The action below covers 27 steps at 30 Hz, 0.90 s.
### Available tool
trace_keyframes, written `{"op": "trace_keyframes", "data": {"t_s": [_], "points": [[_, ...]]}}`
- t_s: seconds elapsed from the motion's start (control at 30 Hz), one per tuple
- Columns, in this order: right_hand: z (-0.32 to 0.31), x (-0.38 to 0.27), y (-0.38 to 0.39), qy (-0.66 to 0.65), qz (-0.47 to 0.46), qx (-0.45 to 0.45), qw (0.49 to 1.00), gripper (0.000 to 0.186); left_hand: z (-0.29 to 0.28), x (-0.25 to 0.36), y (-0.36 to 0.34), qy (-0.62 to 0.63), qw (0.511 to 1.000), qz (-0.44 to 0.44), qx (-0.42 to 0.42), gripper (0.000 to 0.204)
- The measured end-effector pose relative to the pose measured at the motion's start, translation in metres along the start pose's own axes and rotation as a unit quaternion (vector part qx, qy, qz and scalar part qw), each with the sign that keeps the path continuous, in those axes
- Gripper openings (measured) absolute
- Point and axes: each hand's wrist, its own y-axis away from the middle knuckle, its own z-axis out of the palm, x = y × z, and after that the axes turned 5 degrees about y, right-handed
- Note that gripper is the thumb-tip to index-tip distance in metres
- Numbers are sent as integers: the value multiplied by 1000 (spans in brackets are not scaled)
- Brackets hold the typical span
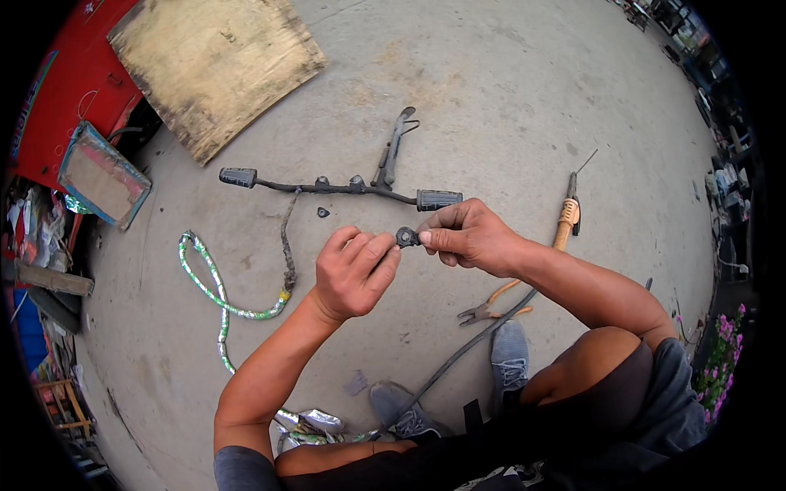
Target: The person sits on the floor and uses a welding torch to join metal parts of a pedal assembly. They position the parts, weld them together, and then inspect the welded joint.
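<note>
A small round black part (406, 237) with a hole or recess in its middle is held up in front of me. My right hand (472, 238) pinches its right side between thumb and fingers. Curled in from the other side, my left hand (357, 270) has its fingertips on the part's left edge. Beyond the hands, a dark footrest bar (327, 189) lies on the ground, with a ribbed rubber foot peg (440, 200) at its right end and another peg (238, 177) at its left. A side stand (395, 151) sticks up from the bar. A small dark piece (323, 212) lies beside it.
Right of me lie orange-handled pliers (489, 312) and a welding electrode holder (566, 214) with its black cable (467, 348). A foil-wrapped cable (214, 290) runs from the bar. A wooden board (217, 65) and red metal bodywork (57, 106) stand far left; pink flowers (722, 360) right.
</note>
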Motion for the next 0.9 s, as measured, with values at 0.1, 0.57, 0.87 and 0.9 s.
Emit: {"op": "trace_keyframes", "data": {"t_s": [0.1, 0.57, 0.87, 0.9], "points": [[1, 4, 0, -7, -7, -3, 1000, 24, -2, 2, -2, 4, 1000, 0, -2, 20], [-4, -1, 8, -31, -2, -8, 999, 26, -1, 7, -7, 45, 992, -115, 31, 31], [-9, 6, 8, -186, 42, -74, 979, 24, -2, 14, -16, 156, 956, -246, 24, 39], [-9, 7, 8, -216, 55, -90, 971, 23, -2, 15, -16, 180, 947, -266, 25, 39]]}}
